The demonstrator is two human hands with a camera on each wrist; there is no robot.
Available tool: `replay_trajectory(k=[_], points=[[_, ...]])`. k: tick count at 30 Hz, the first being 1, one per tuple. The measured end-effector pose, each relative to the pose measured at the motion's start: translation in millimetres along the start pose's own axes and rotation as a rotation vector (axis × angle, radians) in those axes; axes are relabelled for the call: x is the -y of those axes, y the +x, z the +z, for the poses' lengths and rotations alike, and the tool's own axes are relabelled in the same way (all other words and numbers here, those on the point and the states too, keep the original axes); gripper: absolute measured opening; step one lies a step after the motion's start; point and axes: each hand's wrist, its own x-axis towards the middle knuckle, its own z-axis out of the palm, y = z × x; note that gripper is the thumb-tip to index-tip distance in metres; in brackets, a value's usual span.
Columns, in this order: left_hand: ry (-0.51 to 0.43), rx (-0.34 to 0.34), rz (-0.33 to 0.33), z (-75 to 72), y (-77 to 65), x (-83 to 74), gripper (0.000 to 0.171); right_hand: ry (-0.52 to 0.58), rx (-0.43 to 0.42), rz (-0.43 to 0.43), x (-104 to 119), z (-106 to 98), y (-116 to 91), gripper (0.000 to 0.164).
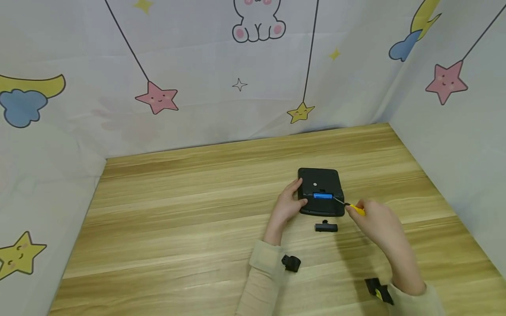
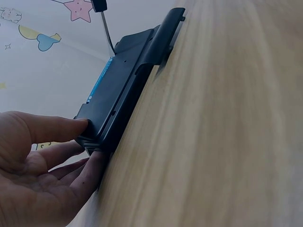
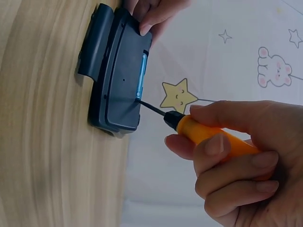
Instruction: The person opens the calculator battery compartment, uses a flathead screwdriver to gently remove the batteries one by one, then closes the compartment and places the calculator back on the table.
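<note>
Wooden table (image 1: 197, 210) | black device (image 1: 321, 181) bay: 1 blue battery (image 1: 323, 196) (cover off) | right hand (image 1: 375, 219) grips screwdriver (image 1: 357, 210) | left hand (image 1: 285, 205) flat, steadying

Yellow-handled screwdriver (image 1: 357, 209): handle mostly hidden in right hand (image 1: 375, 221) | small black plastic part (image 1: 326, 227): too small to identify | blue cylindrical battery (image 3: 141, 75): seen edge-on only

Staged tabletop booth, not a lived-in room; wooden table (image 1: 197, 193) boxed on three sides by white nursery-print cloth (image 1: 205, 66); stars, moons, clouds, a bunny (image 1: 258, 19); no furniture visible.
</note>
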Motion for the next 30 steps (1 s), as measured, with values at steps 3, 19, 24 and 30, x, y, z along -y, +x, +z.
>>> replay_trajectory(k=[3,19,24,30], points=[[-0.006,0.002,0.005,-0.3,-0.2,0.1,0.065,-0.016,-0.034,-0.02,3,-1,1,0.034],[0.007,-0.002,0.009,-1.0,-0.7,-1.6,0.065,-0.175,-0.071,-0.033,23,-11,6,0.03],[0.015,-0.001,0.008,0.3,0.9,-0.6,0.065,-0.186,-0.084,-0.047,24,-11,8,0.025],[0.024,-0.002,0.006,0.8,0.0,-1.7,0.065,-0.171,-0.061,-0.068,18,-11,12,0.029]])
